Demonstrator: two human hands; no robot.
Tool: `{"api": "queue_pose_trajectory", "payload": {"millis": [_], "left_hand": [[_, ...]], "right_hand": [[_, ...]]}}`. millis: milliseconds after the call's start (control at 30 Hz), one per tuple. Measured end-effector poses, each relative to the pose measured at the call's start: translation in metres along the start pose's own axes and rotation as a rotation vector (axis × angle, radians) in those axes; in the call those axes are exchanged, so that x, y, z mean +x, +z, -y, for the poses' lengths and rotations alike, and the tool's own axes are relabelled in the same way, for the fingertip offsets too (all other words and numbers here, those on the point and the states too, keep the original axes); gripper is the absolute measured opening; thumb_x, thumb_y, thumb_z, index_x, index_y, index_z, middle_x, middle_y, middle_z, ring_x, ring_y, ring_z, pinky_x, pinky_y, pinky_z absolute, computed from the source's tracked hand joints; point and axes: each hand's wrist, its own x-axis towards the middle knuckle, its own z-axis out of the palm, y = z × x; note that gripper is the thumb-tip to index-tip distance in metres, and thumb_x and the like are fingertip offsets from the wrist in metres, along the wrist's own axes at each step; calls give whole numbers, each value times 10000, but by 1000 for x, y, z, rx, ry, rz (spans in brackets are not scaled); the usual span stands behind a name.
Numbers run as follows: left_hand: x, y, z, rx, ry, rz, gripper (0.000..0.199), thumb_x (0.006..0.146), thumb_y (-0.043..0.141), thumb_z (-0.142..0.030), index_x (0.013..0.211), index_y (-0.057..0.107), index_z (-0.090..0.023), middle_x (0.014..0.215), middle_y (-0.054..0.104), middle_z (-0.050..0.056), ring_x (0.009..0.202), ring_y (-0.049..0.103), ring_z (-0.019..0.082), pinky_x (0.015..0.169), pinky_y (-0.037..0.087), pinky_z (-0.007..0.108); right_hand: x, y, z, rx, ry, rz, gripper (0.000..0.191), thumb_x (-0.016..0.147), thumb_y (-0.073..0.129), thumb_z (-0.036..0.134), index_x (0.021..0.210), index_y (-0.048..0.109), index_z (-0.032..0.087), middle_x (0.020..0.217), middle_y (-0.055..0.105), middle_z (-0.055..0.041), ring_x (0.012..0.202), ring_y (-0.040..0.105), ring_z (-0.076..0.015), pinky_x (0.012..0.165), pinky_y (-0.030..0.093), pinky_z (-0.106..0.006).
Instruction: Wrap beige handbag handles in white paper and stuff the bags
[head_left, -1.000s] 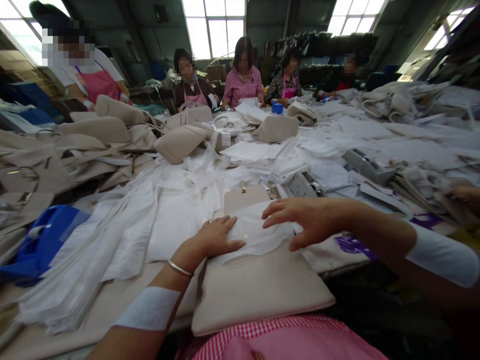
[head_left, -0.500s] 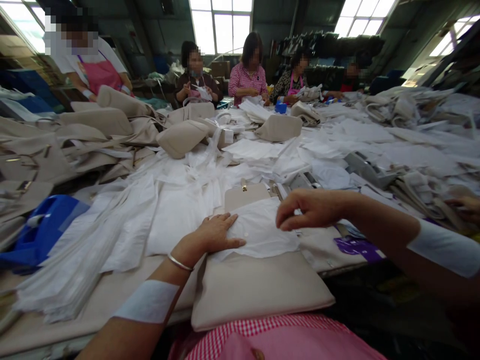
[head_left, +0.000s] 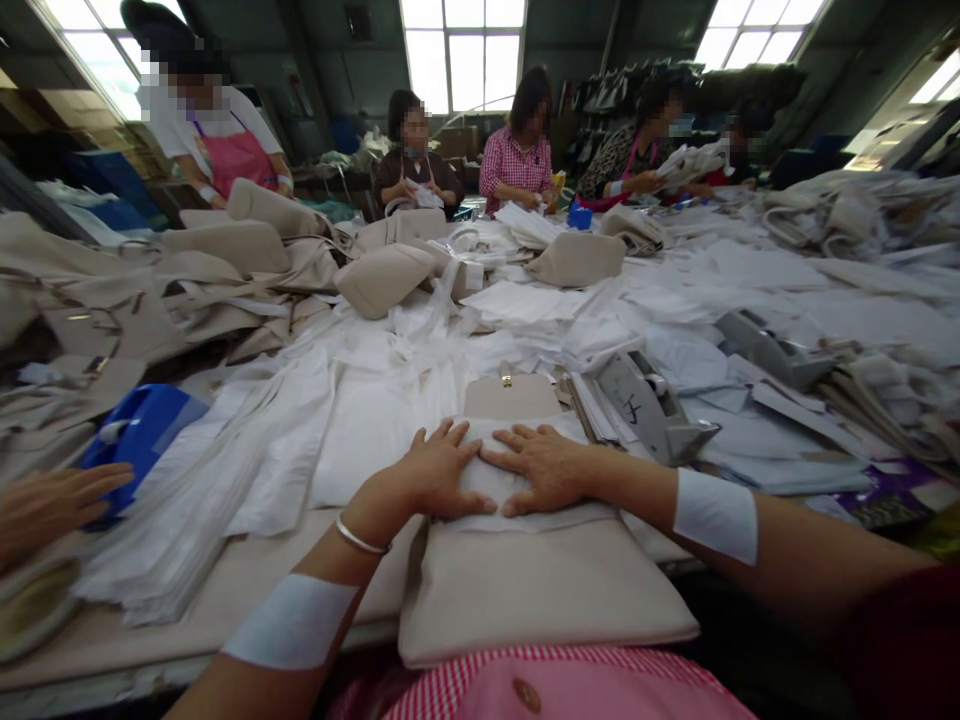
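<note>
Lying near another person's hand (head_left: 60, 505), the blue tape holder (head_left: 142, 440) seems placed for easy reach. Next, the left hand (head_left: 435, 470) spreads open, gripping nothing, its palm down on the white sheet (head_left: 496, 482) over the beige bag (head_left: 540, 590), at the table's near edge. The right hand (head_left: 544, 465) rests likewise, open and ungrasping, perhaps because both must keep the sheet flat.

Bag workshop: aproned people (head_left: 517, 165) working round a shared table, beige bags (head_left: 386, 275) and white wrapping sheets (head_left: 367, 430) covering it.
</note>
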Motion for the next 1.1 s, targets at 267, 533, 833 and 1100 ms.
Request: {"api": "queue_pose_trajectory", "payload": {"millis": [267,533,833,1100], "left_hand": [[19,-14,-60,-114,222,-194,743,867,397,-672,1410,432,-165,1428,484,146,1334,409,302,1132,286,416],[12,20,-40,-199,99,-29,1146,692,412,-867,1538,-70,-264,1623,14,134,1468,61,398,1098,144,687],[12,17,-39,-169,122,38,1019,679,359,-899,1528,115,-391,1618,36,151,1448,45,465,1049,142,742],[11,16,-36,-168,126,28,1022,646,359,-920,1514,151,-424,1611,76,172,1438,79,485,1027,167,756]], "right_hand": [[6,4,-3,-32,-71,-73,770,767,619,620,1442,435,299,1528,354,-143,1355,336,-413,1018,325,-626],[0,8,-9,-34,-98,-99,796,820,547,618,1489,366,228,1553,291,-179,1383,299,-400,1065,241,-638],[-45,8,-47,-19,226,-64,855,892,324,708,1516,292,124,1556,272,-198,1415,282,-366,1102,277,-550],[22,-70,-84,-94,277,-79,584,910,508,472,1387,515,134,1419,510,-158,1281,501,-286,1064,369,-351]]}}
